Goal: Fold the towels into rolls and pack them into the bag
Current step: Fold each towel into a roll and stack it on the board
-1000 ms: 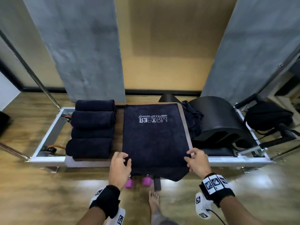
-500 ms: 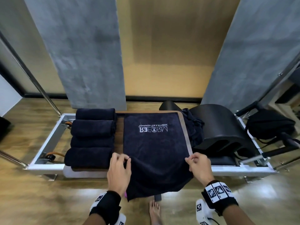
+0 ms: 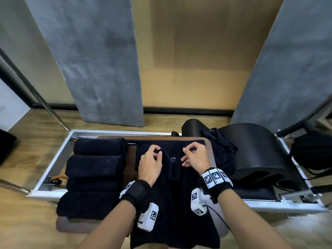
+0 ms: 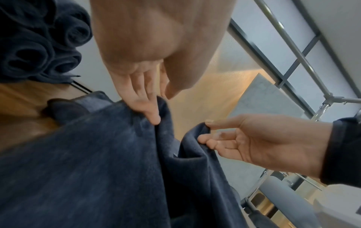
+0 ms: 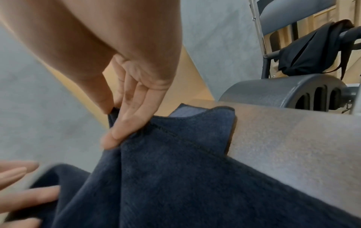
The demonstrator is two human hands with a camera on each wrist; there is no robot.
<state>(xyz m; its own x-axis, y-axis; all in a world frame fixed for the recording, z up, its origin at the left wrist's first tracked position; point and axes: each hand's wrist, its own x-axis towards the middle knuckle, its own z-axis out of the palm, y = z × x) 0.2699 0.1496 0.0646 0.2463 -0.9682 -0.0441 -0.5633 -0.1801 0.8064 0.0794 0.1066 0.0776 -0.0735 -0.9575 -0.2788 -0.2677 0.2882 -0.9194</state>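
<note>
Four rolled towels [image 3: 95, 175] lie side by side at the platform's [image 3: 208, 146] left end, and we pinch one open towel [image 3: 179, 203] near its far edge, left hand [image 3: 150, 165] and right hand [image 3: 195, 157] close together, its near end hanging over the platform's front edge. Only our right wrist view shows the black bag [image 5: 312, 52] slung on a bar behind the black arc barrel [image 3: 260, 151]; our left wrist view shows the rolls' spiral ends.
</note>
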